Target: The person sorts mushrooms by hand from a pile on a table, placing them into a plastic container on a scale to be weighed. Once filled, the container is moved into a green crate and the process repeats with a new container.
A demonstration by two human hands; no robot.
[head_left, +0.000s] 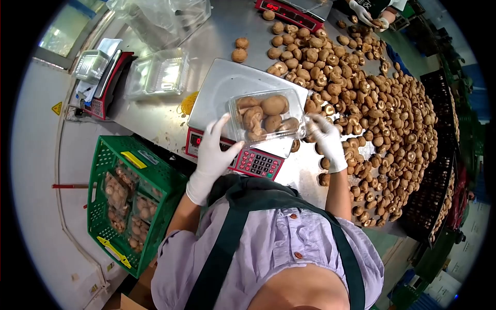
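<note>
A clear plastic box of mushrooms [271,113] is over the metal plate of a red scale [217,77]. My left hand [214,152], in a white glove, is beside the box's left side with thumb and fingers spread apart. At the box's right edge is my right hand [326,139], also gloved, its fingers bent toward the corner; whether they grip it is unclear. Several mushrooms fill the box. The scale's keypad [256,163] shows below the box.
Loose mushrooms [361,108] form a big pile on the right. Empty clear boxes [157,75] stand at the upper left, near a second red scale [106,88]. A green crate [95,206] holds packed boxes at the lower left. Another person's gloved hands [364,14] are at the top right.
</note>
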